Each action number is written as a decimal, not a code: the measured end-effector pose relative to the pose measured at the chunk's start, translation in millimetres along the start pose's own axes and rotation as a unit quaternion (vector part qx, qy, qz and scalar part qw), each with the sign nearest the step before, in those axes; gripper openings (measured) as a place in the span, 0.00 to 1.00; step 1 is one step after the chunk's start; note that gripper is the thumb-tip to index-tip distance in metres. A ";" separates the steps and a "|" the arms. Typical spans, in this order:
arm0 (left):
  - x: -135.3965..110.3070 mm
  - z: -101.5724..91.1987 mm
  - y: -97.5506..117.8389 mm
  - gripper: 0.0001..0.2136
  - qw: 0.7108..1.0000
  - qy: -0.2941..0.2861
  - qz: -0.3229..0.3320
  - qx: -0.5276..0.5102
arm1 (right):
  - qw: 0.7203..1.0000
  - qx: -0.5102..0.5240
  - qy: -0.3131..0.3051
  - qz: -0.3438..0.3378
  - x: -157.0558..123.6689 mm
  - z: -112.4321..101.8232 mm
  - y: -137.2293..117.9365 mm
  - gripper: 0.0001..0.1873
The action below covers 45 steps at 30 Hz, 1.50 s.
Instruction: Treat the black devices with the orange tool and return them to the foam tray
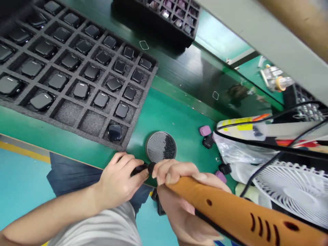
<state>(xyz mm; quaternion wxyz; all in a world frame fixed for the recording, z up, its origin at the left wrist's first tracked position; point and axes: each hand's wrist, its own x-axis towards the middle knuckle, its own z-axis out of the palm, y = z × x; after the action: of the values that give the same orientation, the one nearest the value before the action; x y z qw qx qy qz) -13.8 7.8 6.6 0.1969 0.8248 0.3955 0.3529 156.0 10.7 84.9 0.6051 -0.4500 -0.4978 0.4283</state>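
An orange electric screwdriver (230, 203) lies in the grip of my right hand (179, 181), its dark tip pointing left. My left hand (123, 176) pinches a small black watch case (139, 169), mostly covered by the fingers. The tip meets the case at the bench edge; the exact contact point is hidden. Just beyond my hands stands a round dish (153, 147) with a pitted face, tiny dark screws (170, 147) filling its right side. To the left, a grey foam tray (77, 132) holds several black watch bodies (81, 90); two front compartments are bare.
A dark conveyor belt (179, 65) runs behind the green bench (143, 126), with another tray (164, 29) of pinkish parts on it. Purple (205, 130) and black cases (208, 140), a white fan (294, 191) and a black cable (258, 147) crowd the right.
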 end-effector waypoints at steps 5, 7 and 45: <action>-2.8 -2.6 -0.4 0.11 0.999 -0.018 -0.002 0.026 | 0.995 0.035 0.082 -0.046 12.9 -12.3 -3.6 0.24; -4.2 -4.9 -1.0 0.12 0.999 -0.044 0.018 0.015 | 0.992 0.042 0.105 -0.064 18.8 -18.8 0.8 0.23; -1.3 -2.1 1.1 0.07 1.000 -0.022 0.002 -0.002 | 0.997 0.023 0.068 -0.036 4.5 4.9 -4.5 0.26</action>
<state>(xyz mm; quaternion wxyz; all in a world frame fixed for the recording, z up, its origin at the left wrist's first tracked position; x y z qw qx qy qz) -15.4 6.2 8.1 0.2062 0.8326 0.3889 0.3362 152.1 14.6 90.7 0.6632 -0.4457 -0.4611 0.3859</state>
